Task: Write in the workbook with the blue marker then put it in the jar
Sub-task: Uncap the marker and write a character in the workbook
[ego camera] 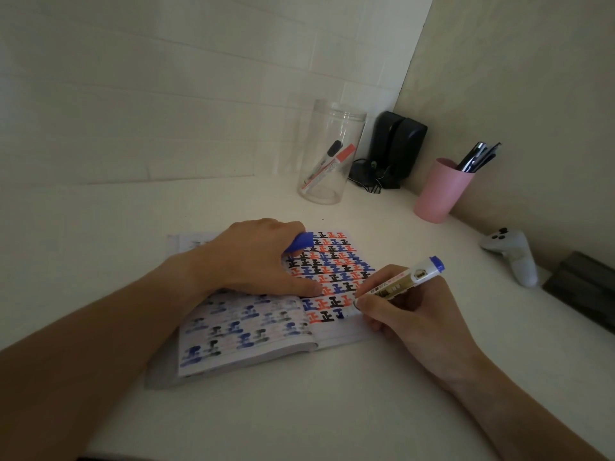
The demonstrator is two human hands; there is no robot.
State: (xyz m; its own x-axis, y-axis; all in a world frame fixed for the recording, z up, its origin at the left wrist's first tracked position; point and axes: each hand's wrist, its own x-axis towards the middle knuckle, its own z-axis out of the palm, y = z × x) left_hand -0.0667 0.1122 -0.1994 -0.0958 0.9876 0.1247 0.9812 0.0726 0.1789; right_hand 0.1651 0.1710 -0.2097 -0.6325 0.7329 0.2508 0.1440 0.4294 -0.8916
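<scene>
The open workbook (253, 331) lies on the white desk, its right page filled with rows of blue, red and black characters. My right hand (412, 314) grips the blue marker (399, 281), tip down on the lower rows of the right page, blue end pointing up and right. My left hand (263, 257) presses flat on the book's middle, with the marker's blue cap (301, 242) tucked under its fingers. The clear jar (329, 154) stands upright behind the book; a black marker and a red marker lean inside it.
A pink cup (439, 194) with several pens stands right of the jar. Black speakers (397, 148) with cables sit in the corner. A white game controller (512, 254) and a dark box (585, 287) lie along the right wall.
</scene>
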